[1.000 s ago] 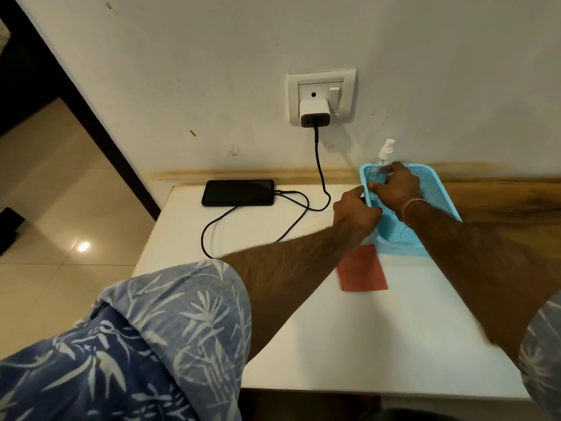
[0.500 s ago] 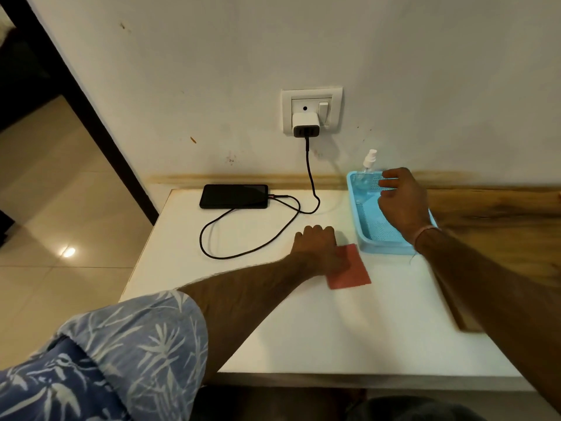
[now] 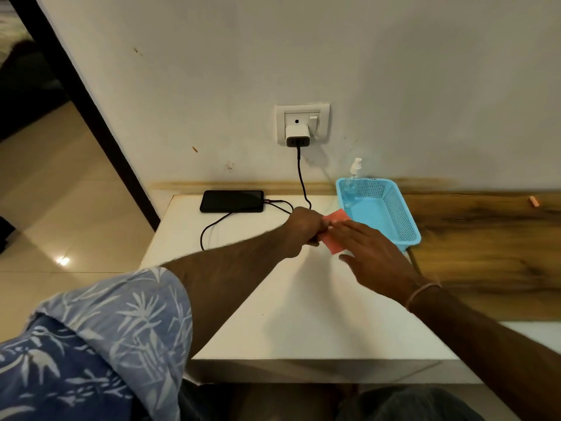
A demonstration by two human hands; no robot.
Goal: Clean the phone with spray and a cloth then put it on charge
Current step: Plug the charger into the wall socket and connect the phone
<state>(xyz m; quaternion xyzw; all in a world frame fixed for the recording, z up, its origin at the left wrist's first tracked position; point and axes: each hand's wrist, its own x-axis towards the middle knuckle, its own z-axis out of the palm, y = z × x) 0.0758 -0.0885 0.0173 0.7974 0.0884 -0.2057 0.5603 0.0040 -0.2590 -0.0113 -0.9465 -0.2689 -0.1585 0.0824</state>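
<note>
The red cloth is gripped in the closed left hand; the right hand is held open and flat beside it. Tidying away is judged in hand: the cloth must be set in the blue basket, beside the spray bottle. The phone, dark-screened, lies cabled at the bench rear.

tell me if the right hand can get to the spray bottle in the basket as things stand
Probably yes: the right hand is open, and the spray bottle stands upright in the open-topped blue basket with nothing between them.
</note>
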